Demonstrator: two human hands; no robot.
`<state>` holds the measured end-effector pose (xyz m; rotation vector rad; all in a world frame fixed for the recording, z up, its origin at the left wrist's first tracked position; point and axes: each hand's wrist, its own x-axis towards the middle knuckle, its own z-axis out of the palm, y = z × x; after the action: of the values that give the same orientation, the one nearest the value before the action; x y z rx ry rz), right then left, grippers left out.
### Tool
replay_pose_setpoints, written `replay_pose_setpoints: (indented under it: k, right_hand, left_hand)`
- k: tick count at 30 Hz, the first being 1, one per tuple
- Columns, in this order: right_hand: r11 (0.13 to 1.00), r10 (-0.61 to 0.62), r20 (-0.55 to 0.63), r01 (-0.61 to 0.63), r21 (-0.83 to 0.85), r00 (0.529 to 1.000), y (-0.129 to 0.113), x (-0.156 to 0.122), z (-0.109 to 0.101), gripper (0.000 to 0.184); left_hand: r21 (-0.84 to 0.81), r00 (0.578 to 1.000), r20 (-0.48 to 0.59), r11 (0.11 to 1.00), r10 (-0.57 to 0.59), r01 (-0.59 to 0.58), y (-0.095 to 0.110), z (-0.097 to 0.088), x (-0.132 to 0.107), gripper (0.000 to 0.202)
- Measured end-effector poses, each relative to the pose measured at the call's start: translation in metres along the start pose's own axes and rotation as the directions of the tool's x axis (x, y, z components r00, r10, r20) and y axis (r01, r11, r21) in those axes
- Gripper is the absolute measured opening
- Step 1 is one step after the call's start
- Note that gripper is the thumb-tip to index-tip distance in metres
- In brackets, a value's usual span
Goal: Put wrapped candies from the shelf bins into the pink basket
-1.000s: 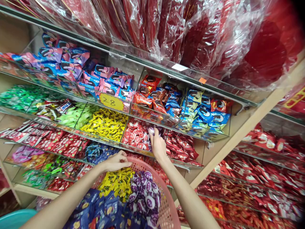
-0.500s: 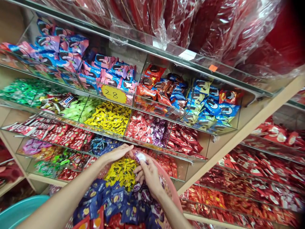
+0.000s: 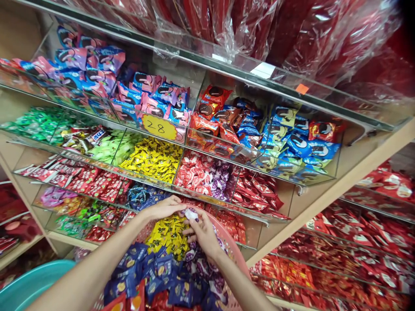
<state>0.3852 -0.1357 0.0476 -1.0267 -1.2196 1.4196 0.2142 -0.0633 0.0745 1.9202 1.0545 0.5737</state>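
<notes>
A pink perforated basket [image 3: 234,250] holds loose wrapped sweets in front of me. My right hand [image 3: 205,235] is closed in a pinch on a white-and-purple wrapped candy [image 3: 191,214] above the basket's far part. My left hand [image 3: 164,208] reaches over the far rim with its fingers stretched out, the tips right beside that candy; whether they touch it I cannot tell. Below the hands lie yellow packets [image 3: 167,235], purple-wrapped candies [image 3: 199,259] at the right side, dark blue packets [image 3: 162,268] nearer me, and red packets [image 3: 138,298] at the bottom.
Past the basket rise tiered shelves with clear dividers, holding yellow sweets [image 3: 152,160], red-and-white candies [image 3: 194,172] and cookie packs [image 3: 210,101]. A yellow "28" tag [image 3: 158,126] hangs in front. A turquoise tub [image 3: 42,276] stands at lower left; red-packet shelves [image 3: 356,242] run right.
The shelves have slid slightly right in view. My left fingers have come closer to the candy. My right hand keeps its pinch on it.
</notes>
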Motion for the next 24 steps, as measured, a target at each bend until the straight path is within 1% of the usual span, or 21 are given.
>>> replay_pose_setpoints:
  k: [2,7,12,16,20,24]
  right_hand:
    - [1.000,-0.014,-0.008,0.014,0.012,1.000,0.001,0.001,-0.001,0.048]
    - [1.000,-0.014,-0.032,0.014,0.013,0.999,0.007,0.000,0.001,0.046]
    - [0.997,-0.065,-0.039,0.066,0.034,0.997,0.010,0.000,0.004,0.046]
    - [0.998,-0.057,-0.059,0.059,0.035,0.997,0.012,0.001,0.004,0.045]
    - [0.997,-0.059,-0.056,0.061,0.036,0.997,0.013,0.001,0.004,0.045]
    - [0.998,-0.016,-0.030,0.018,0.057,0.999,0.012,0.001,0.003,0.046]
  left_hand:
    - [-0.010,1.000,0.009,1.000,-0.005,0.005,0.000,0.000,0.000,0.046]
    - [0.057,0.995,0.076,0.996,0.058,-0.063,0.001,-0.003,0.001,0.040]
    - [0.059,0.991,0.114,0.995,0.073,-0.081,0.003,-0.004,0.002,0.043]
    - [0.075,0.987,0.140,0.994,0.074,-0.085,0.003,-0.004,0.001,0.035]
    - [0.056,0.989,0.137,0.997,0.051,-0.059,0.003,-0.004,0.000,0.029]
    - [0.028,0.991,0.123,0.998,0.044,-0.048,0.003,-0.003,0.001,0.024]
